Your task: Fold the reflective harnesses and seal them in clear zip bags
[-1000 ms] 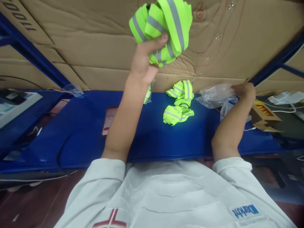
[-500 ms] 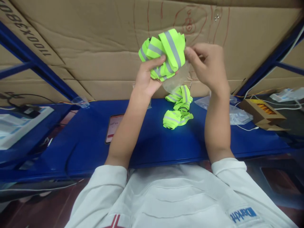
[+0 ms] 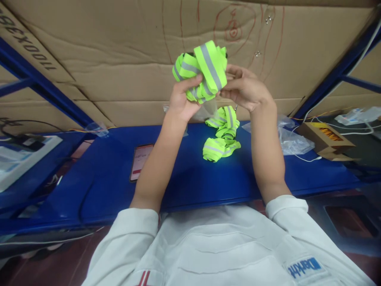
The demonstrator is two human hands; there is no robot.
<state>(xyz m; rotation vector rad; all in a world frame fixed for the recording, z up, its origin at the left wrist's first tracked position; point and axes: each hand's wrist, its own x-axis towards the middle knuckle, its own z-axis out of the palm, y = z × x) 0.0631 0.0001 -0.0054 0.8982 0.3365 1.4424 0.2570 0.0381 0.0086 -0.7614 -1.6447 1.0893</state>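
My left hand (image 3: 184, 97) is closed round a bunched neon yellow-green reflective strap (image 3: 210, 67) with a grey stripe, its thumb across the front. The bundle is raised above the table before the cardboard. A clear plastic bag (image 3: 205, 111) hangs below it, partly hidden by the bundle. My right hand (image 3: 245, 87) grips the bundle's right edge with bent fingers; some fingertips are hidden behind the strap. Lower down, two more bunched reflective straps lie on the blue table, one farther strap (image 3: 228, 121) and one nearer strap (image 3: 220, 149).
A phone (image 3: 139, 161) lies left on the blue table (image 3: 208, 186), beside my left forearm. Crumpled clear plastic (image 3: 293, 141) and an open cardboard box (image 3: 326, 141) are at the right. A cardboard wall (image 3: 133, 71) stands behind, between blue metal posts.
My right hand has moved left and slightly down, against the bundle's edge, with its fingers more extended. The bundle has shifted slightly left, still in my left hand.
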